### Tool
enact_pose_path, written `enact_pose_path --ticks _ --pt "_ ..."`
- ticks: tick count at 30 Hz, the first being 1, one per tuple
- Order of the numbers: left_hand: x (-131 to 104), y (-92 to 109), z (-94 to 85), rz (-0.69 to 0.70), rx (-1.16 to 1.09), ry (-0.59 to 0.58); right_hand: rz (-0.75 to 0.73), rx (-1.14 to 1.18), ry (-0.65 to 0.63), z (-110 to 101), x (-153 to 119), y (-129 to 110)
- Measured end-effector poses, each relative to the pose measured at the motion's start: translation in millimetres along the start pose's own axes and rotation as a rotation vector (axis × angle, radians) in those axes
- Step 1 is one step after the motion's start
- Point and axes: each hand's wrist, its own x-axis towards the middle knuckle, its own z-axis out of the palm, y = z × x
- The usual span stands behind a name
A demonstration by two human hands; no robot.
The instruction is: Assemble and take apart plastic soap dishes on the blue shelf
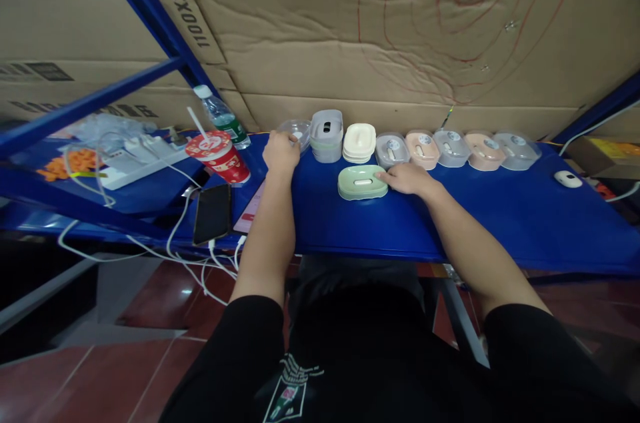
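In the head view, the right hand gripped the green container narrowly at its three o'clock end. The left hand met the clear container at eight o'clock, its grip impossible to tell. At ten o'clock from the green one, the cardboard read "1100X380X", partly cut off.

My view is moderately lit, with pale glare on the blue bench and a bright spot on the floor tiles at near left. Below the bench it turns dark; the edges look stretched and soft.
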Motion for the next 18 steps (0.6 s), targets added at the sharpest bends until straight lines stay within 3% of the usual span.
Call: enact_pose_path --ticks 14,18 --pt "-4.1 13.1 -9.3 0.026 -0.298 0.258 0.049 -0.001 0.034 -4.0 -3.5 0.6" --pt "-8.4 32.2 -18.9 0.138 -0.561 0.269 0.074 0.077 0.189 -4.6 -3.7 0.8"
